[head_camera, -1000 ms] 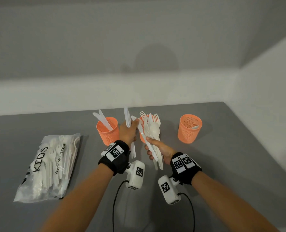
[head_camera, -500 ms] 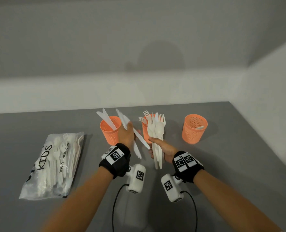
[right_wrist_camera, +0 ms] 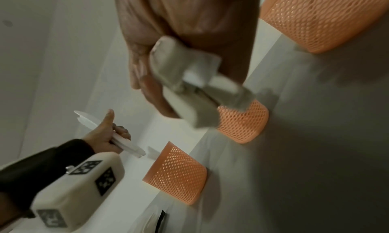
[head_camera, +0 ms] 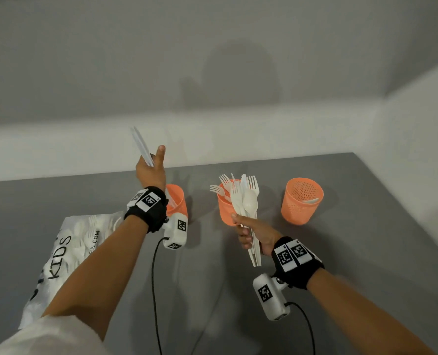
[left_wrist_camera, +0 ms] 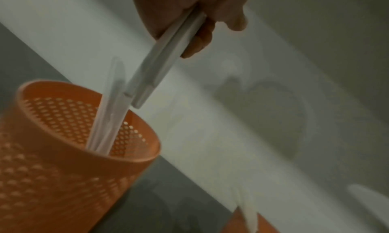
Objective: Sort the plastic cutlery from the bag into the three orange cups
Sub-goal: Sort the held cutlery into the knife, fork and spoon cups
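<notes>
Bag: the clear plastic bag printed "KIDS" (head_camera: 59, 254) lies flat at the left of the grey table (head_camera: 366, 252), white cutlery showing inside.
Left hand: the left hand (head_camera: 150, 172) is raised over the left orange perforated cup (left_wrist_camera: 63, 145), fingers curled round two white plastic knives (left_wrist_camera: 164, 53), thumb sticking up.
Left cup: it already holds knives (left_wrist_camera: 109, 120); the held pair hangs handle-down just above the rim, tilted.
How to do it well: my judgement is to bring the pair more upright, lower the handle ends inside the rim beside the standing knives, then loosen the fingers, so the light cup is not tipped.
Right hand: the right hand (head_camera: 253, 237) clamps a mixed bundle of white forks and spoons (head_camera: 247, 206) in front of the middle orange cup (head_camera: 225, 213), which holds forks.
Right cup: the right orange cup (head_camera: 302, 203) holds one spoon (head_camera: 311, 200).
</notes>
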A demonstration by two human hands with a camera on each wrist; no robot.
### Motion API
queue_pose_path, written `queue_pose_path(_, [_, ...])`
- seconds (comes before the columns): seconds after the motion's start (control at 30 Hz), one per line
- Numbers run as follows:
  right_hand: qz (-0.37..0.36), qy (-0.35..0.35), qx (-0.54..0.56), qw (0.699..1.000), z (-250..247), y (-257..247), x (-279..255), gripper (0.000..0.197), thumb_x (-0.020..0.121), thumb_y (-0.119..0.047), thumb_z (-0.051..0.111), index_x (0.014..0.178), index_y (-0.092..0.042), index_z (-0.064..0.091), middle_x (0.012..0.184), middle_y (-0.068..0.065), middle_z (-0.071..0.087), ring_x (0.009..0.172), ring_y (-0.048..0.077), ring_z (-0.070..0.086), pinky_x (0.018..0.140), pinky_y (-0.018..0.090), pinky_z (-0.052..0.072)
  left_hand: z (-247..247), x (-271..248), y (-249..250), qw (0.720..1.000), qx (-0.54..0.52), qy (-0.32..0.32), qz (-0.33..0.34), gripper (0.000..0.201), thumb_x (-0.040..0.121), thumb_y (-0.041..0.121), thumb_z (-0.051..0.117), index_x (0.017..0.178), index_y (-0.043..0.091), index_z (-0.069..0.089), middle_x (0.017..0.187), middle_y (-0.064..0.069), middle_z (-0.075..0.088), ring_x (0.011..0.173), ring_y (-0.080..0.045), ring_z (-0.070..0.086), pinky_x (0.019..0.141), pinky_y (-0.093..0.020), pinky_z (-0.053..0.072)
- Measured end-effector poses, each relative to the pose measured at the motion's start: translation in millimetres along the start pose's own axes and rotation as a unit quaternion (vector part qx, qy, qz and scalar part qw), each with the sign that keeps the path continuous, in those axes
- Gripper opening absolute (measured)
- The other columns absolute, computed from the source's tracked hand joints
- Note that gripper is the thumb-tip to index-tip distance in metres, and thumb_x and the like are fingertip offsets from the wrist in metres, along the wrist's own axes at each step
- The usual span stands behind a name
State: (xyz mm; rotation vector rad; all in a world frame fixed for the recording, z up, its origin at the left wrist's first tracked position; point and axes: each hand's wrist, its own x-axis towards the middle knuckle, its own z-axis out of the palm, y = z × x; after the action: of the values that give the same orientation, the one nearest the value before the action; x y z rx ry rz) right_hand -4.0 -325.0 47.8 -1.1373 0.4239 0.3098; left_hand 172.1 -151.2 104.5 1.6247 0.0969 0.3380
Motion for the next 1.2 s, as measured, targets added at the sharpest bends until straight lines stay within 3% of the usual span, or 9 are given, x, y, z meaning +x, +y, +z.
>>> queue_pose_path(0.1, [0.003, -0.017, -0.008, 1.000, -1, -1, -1, 0.028, 0.094, -0.026, 0.050, 0.068, -0.019, 0.042, 0.039, -0.009, 0.035, 0.031, 0.002, 0.030, 0.036, 0.014, 0.028, 3, -2, -22, 0.999, 0.026, -0.022, -0.005, 0.036, 0.086, 0.038, 0.063, 0.064, 0.017, 0.043, 0.060, -0.008, 0.047, 0.051, -0.015, 0.047, 0.049, -0.013, 0.041])
queue_pose_path(0.27, [0.006, -0.032, -0.036, 0.999, 1, -1, -1, 0.037, 0.095, -0.028, 0.047, 0.061, -0.018, 0.038, 0.039, -0.010, 0.034, 0.031, 0.002, 0.029, 0.038, 0.014, 0.026, -5, -8, -50, 0.991, 0.110, -0.067, -0.038, 0.025, 0.085, 0.029, 0.064, 0.091, 0.008, 0.053, 0.085, -0.015, 0.060, 0.078, -0.023, 0.056, 0.077, -0.035, 0.049])
queue_pose_path(0.4, [0.009, -0.032, -0.039, 0.999, 6, 3, 0, 0.034, 0.093, -0.028, 0.050, 0.063, -0.018, 0.039, 0.040, -0.010, 0.035, 0.033, 0.003, 0.031, 0.039, 0.015, 0.028, -13, -14, -41, 0.974, 0.198, -0.040, 0.100, 0.039, 0.081, 0.024, 0.070, 0.110, 0.002, 0.056, 0.115, -0.017, 0.054, 0.106, -0.026, 0.052, 0.091, -0.026, 0.038])
queue_pose_path(0.5, [0.014, -0.045, -0.040, 0.998, 13, 6, 3, 0.029, 0.079, -0.035, 0.061, 0.065, -0.018, 0.041, 0.041, -0.009, 0.037, 0.034, 0.004, 0.033, 0.040, 0.017, 0.033, -17, -35, -19, 0.971, 0.147, -0.021, 0.186, 0.038, 0.083, 0.024, 0.066, 0.114, 0.004, 0.057, 0.111, -0.009, 0.054, 0.103, -0.016, 0.051, 0.088, -0.014, 0.035])
queue_pose_path(0.63, [0.017, -0.092, -0.057, 0.994, 22, 9, 2, 0.032, 0.079, -0.037, 0.066, 0.065, -0.020, 0.043, 0.042, -0.010, 0.038, 0.035, 0.004, 0.033, 0.042, 0.017, 0.035, -10, -85, 1, 0.976, 0.012, -0.216, -0.027, 0.051, 0.083, 0.026, 0.067, 0.125, 0.005, 0.047, 0.096, 0.002, 0.058, 0.090, -0.009, 0.056, 0.075, -0.008, 0.045])
queue_pose_path(0.73, [0.025, -0.128, -0.066, 0.989, 31, 9, -3, 0.026, 0.089, -0.031, 0.057, 0.067, -0.020, 0.047, 0.043, -0.009, 0.040, 0.036, 0.004, 0.034, 0.044, 0.017, 0.037, -9, -113, -13, 0.880, -0.074, -0.430, -0.186, 0.070, 0.072, 0.043, 0.069, 0.127, 0.007, 0.047, 0.113, -0.009, 0.063, 0.102, -0.022, 0.063, 0.083, -0.027, 0.053])
queue_pose_path(0.83, [0.048, -0.148, -0.099, 0.983, 38, 8, -8, 0.027, 0.094, -0.024, 0.048, 0.069, -0.017, 0.046, 0.042, -0.009, 0.042, 0.037, 0.004, 0.040, 0.047, 0.018, 0.042, -10, -130, -14, 0.840, -0.143, -0.460, -0.249, 0.041, 0.080, 0.026, 0.064, 0.112, 0.002, 0.057, 0.098, -0.010, 0.069, 0.090, -0.018, 0.068, 0.073, -0.024, 0.056])
queue_pose_path(1.07, [-0.041, -0.036, -0.175, 0.983, 34, 12, -6, 0.006, 0.082, -0.006, 0.061, 0.078, -0.011, 0.062, 0.062, 0.001, 0.063, 0.059, 0.011, 0.061, 0.064, 0.021, 0.053, 5, -142, 0, 0.922, -0.014, -0.346, -0.175, 0.014, 0.083, 0.003, 0.062, 0.097, 0.000, 0.061, 0.078, -0.016, 0.065, 0.060, -0.018, 0.065, 0.057, -0.023, 0.057])
queue_pose_path(1.2, [-0.106, 0.051, -0.180, 0.977, 38, 22, -3, 0.012, 0.067, -0.013, 0.064, 0.079, -0.011, 0.063, 0.060, 0.006, 0.060, 0.056, 0.018, 0.058, 0.066, 0.034, 0.052, 17, -151, 5, 0.946, 0.014, -0.288, -0.151, 0.023, 0.080, 0.010, 0.069, 0.100, 0.001, 0.062, 0.085, -0.013, 0.068, 0.069, -0.018, 0.065, 0.058, -0.022, 0.055])
